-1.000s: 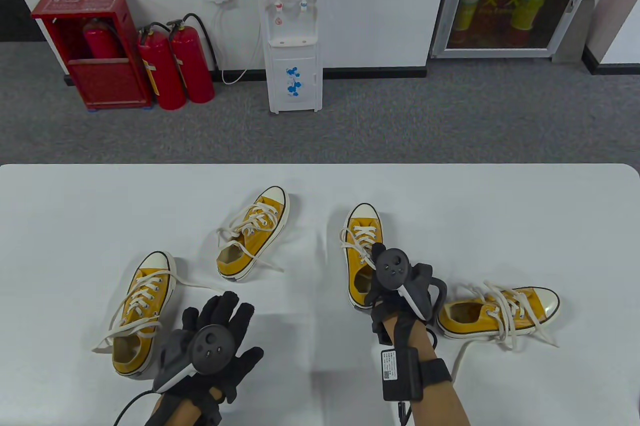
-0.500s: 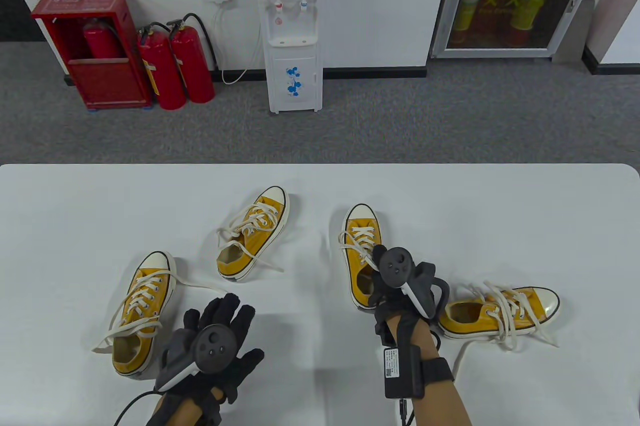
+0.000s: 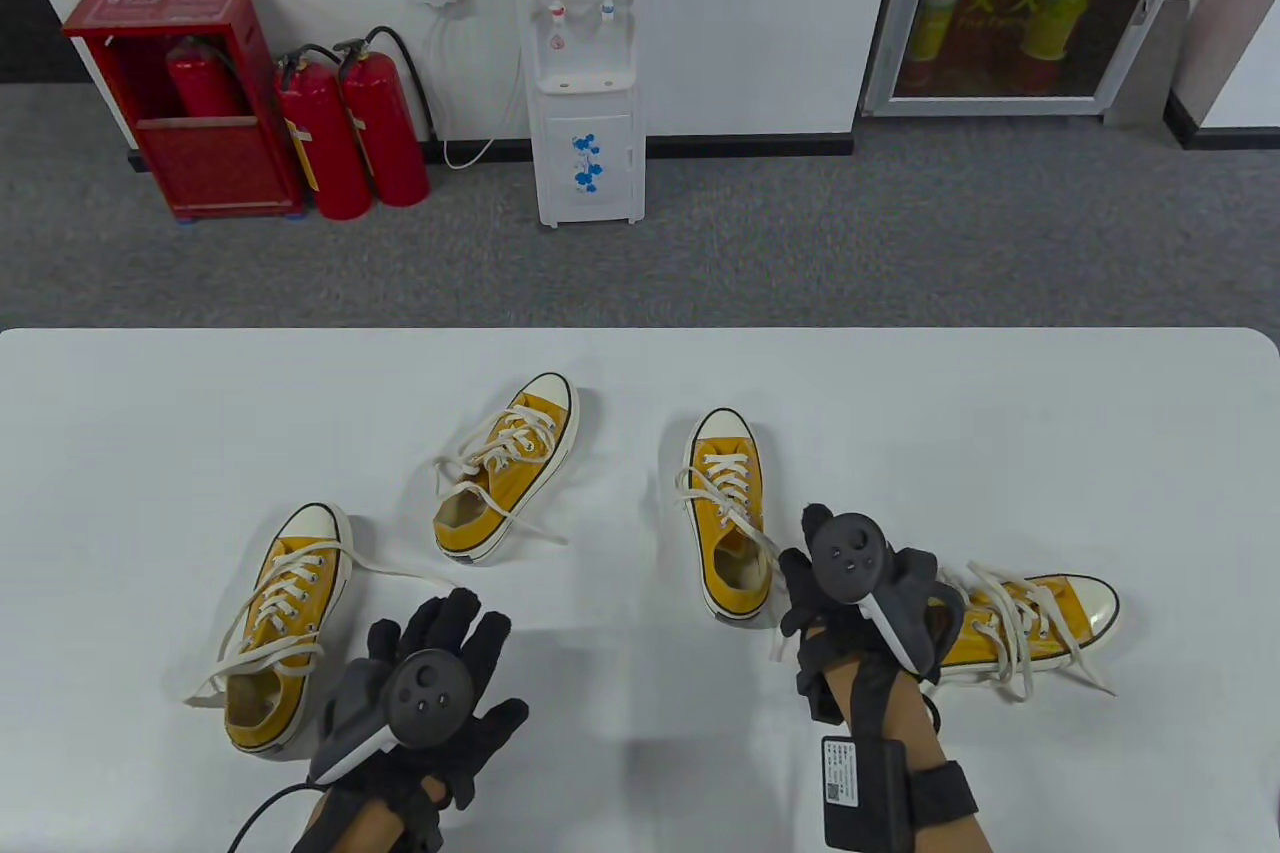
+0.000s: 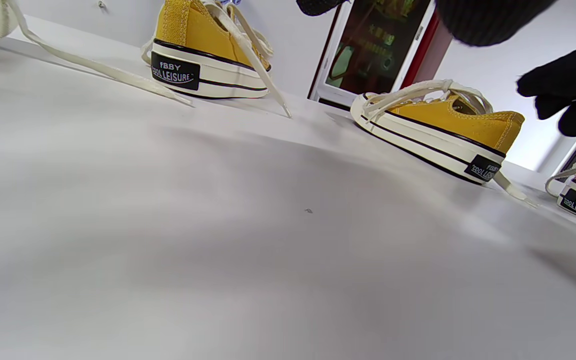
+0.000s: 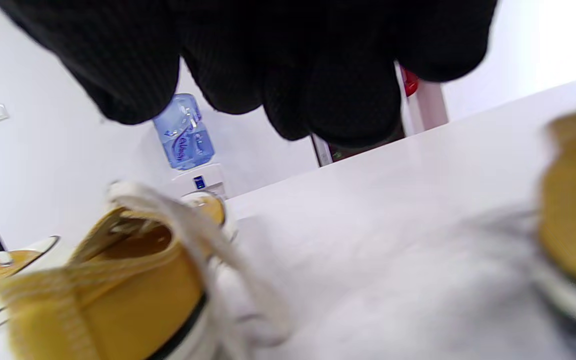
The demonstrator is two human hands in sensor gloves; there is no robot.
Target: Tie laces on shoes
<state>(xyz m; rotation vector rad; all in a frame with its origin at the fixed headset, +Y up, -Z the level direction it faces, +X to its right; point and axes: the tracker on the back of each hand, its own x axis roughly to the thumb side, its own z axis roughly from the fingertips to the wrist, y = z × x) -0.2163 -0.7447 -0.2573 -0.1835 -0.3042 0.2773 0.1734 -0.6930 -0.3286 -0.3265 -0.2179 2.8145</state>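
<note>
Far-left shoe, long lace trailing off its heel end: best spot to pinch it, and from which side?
Pinch the loose lace near its free tip, where it lies flat on the table clear of the far-left shoe. Come from above on the shoe's left: nothing crowds that stretch. The left hand hovers just right of the shoe, fingers spread, so it would likely need to cross over.

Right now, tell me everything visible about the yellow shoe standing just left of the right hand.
The yellow shoe is a low canvas sneaker with a cream toe cap, a white sole edged by a dark stripe, and a black heel label. It stands upright on the white table, toe pointing away. Its cream laces are untied, one end trailing toward the right hand.
</note>
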